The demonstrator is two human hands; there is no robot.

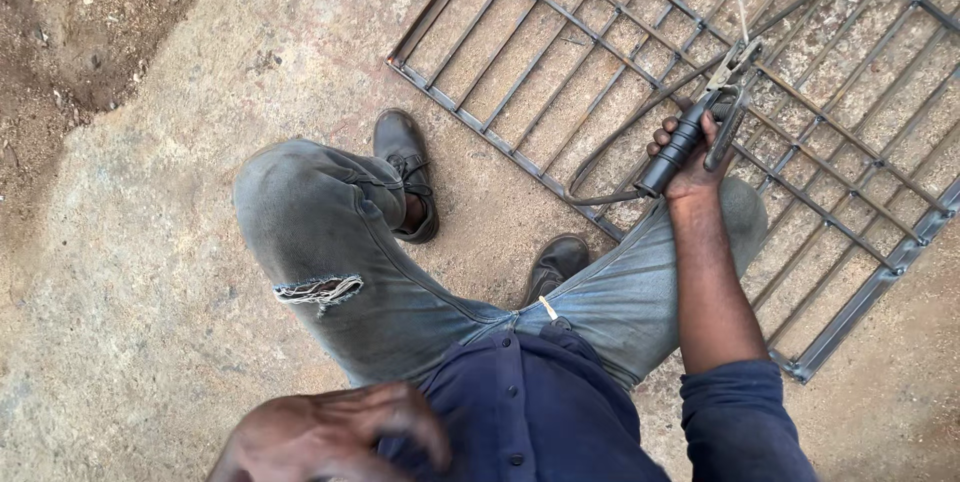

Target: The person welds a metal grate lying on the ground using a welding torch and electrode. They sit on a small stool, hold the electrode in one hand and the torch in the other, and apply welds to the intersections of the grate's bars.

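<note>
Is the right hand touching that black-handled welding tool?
Touching. The head view shows the right hand with its fingers wrapped around the black handle of the electrode holder, above the metal grille.

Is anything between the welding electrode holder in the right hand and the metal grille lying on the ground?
Nothing visible. The right hand holds the electrode holder directly over the metal grille, with only its own cable looping across the bars below. The left hand is near the shirt, well away.
</note>
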